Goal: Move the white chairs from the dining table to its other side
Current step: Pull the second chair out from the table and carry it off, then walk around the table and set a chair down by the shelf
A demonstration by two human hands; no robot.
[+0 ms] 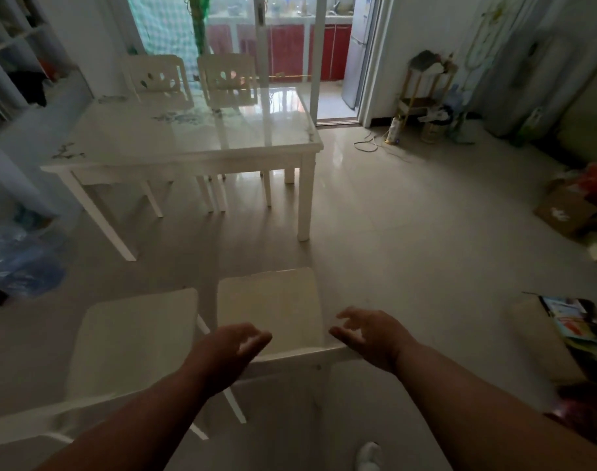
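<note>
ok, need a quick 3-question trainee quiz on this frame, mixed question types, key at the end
1. True or false: both hands are closed around the backrest of the near right chair.
2. How many white chairs are in view, and where do they stand relative to the dining table?
3. Multiple choice: the left hand is A) gripping a table leg, B) open by the chair's top rail, C) resting flat on the tabletop.

Key
1. False. The left hand and the right hand are open at the top rail, no grip yet.
2. Four: two at the far side, two on the near side, away from the table.
3. B
</note>
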